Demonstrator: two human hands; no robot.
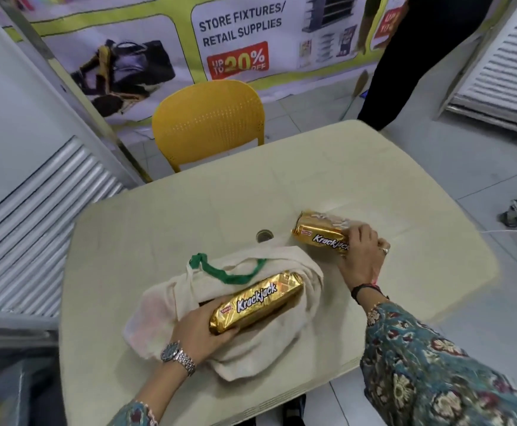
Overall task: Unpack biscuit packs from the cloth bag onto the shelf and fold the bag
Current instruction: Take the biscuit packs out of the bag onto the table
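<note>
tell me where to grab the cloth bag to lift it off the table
Take the cloth bag by its green handle, coming from the far side above. The loop lies exposed on top, clear of the biscuit pack the left hand grips; the rest is limp, bunched fabric.
</note>
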